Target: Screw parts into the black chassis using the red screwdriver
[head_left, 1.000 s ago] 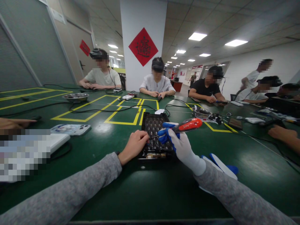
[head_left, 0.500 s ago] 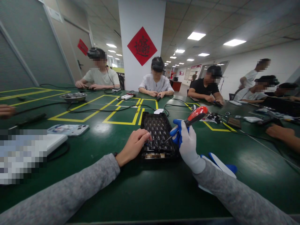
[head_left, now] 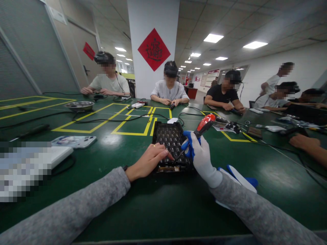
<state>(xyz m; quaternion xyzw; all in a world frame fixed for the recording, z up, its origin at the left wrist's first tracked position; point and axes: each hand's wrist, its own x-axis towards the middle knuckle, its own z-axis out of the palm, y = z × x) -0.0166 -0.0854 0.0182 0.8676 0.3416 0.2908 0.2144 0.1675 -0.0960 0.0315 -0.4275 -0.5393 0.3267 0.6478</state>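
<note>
A black rectangular casing [head_left: 167, 134] lies on the green table in front of me, its inside patterned with rows of small shiny shapes. My bare left hand [head_left: 150, 159] rests over its left side, fingers stretched out and the index fingertip near the casing's lower middle. On my right hand [head_left: 201, 154] is a white and blue glove. Its fingers are wrapped round a screwdriver [head_left: 206, 123] with a red and black handle, held tilted. The shaft slants down to the left into the casing, with its tip close to my left index finger.
A white and blue glove [head_left: 241, 178] lies by my right forearm. To the left are a phone [head_left: 74, 141], a partly blurred white object [head_left: 58, 158] and a metal bowl [head_left: 79, 106]. Black cables [head_left: 109, 119] cross the table. Several people sit around it.
My left hand has moved right and slightly down inside the casing, its index finger now stretched toward the screwdriver's tip. My right hand and the screwdriver have shifted a little left.
</note>
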